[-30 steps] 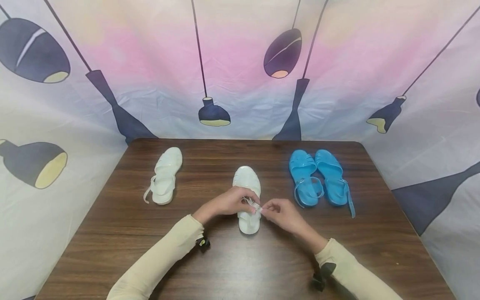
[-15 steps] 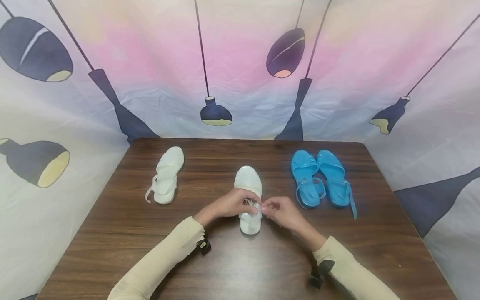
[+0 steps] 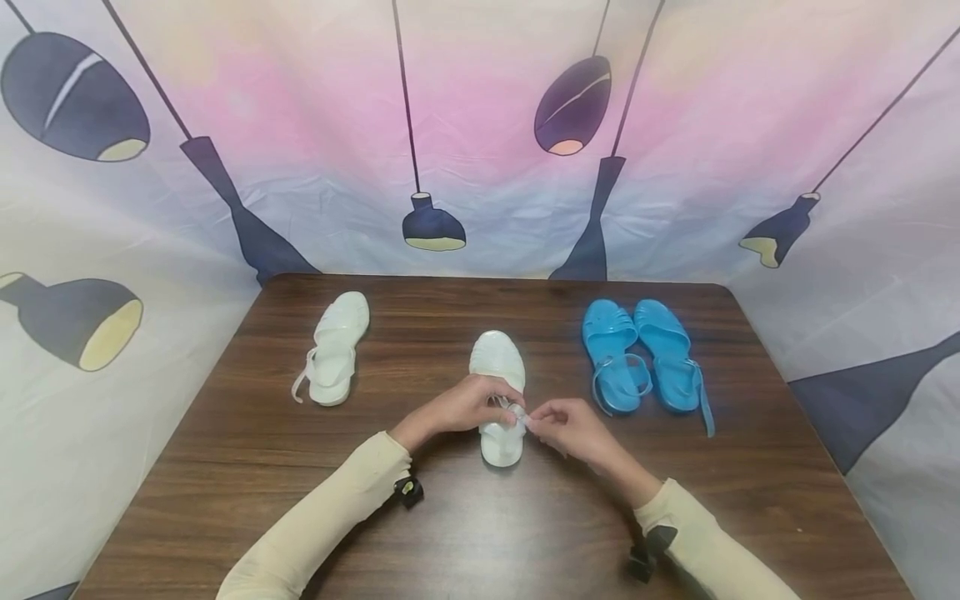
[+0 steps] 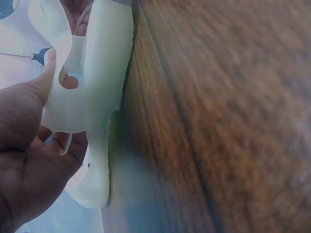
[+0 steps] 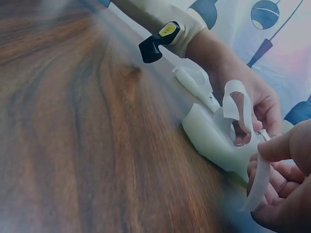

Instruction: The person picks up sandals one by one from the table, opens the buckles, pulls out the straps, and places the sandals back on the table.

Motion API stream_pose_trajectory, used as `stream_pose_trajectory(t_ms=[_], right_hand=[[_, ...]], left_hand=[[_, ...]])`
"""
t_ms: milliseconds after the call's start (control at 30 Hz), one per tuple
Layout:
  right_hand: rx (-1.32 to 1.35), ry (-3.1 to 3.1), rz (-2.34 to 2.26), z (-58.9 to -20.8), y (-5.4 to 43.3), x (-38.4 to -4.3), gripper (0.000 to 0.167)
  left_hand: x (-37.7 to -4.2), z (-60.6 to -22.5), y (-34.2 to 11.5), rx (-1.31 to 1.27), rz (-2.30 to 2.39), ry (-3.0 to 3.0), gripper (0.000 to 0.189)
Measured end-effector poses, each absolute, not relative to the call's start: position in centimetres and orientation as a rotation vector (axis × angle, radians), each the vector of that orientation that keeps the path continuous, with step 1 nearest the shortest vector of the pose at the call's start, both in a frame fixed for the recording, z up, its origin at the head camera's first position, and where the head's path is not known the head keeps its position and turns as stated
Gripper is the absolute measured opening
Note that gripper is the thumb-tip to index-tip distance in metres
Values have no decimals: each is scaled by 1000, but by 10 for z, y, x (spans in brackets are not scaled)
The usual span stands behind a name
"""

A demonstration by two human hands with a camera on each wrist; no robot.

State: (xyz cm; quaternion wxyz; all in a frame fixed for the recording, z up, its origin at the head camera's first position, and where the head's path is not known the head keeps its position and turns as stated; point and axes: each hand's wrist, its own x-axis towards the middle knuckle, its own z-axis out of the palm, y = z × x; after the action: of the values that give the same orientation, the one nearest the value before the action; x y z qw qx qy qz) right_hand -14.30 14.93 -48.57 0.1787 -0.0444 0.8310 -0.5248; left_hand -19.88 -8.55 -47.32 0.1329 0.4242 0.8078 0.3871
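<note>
A white jelly sandal (image 3: 497,354) lies sole down on the table in front of me, toe pointing away. My left hand (image 3: 471,403) holds it at the ankle strap, fingers inside the opening and thumb on the outer side, as the left wrist view shows of the sandal (image 4: 108,63). Between thumb and fingers, my right hand (image 3: 567,427) pinches the loose end of the strap (image 5: 261,182) at the sandal's right side. A small metal buckle (image 5: 264,135) shows beside the right thumb, partly covered by the fingers.
Another white sandal (image 3: 337,333) lies at the left, its strap hanging loose. Two blue sandals (image 3: 609,333) stand side by side at the right, straps undone. The brown wooden table (image 3: 420,542) ends at a printed cloth backdrop (image 3: 495,100).
My right hand has eased slightly to the right with the strap end between its fingers. The left hand keeps its hold, and the sandals stay in place.
</note>
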Motion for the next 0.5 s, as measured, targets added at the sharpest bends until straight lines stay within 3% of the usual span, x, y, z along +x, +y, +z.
stream_pose_trajectory(t_ms=[500], right_hand=[[-154, 2295, -1564, -486, 144, -149, 13]], left_hand=[[-197, -474, -84, 1146, 1146, 2343, 29]])
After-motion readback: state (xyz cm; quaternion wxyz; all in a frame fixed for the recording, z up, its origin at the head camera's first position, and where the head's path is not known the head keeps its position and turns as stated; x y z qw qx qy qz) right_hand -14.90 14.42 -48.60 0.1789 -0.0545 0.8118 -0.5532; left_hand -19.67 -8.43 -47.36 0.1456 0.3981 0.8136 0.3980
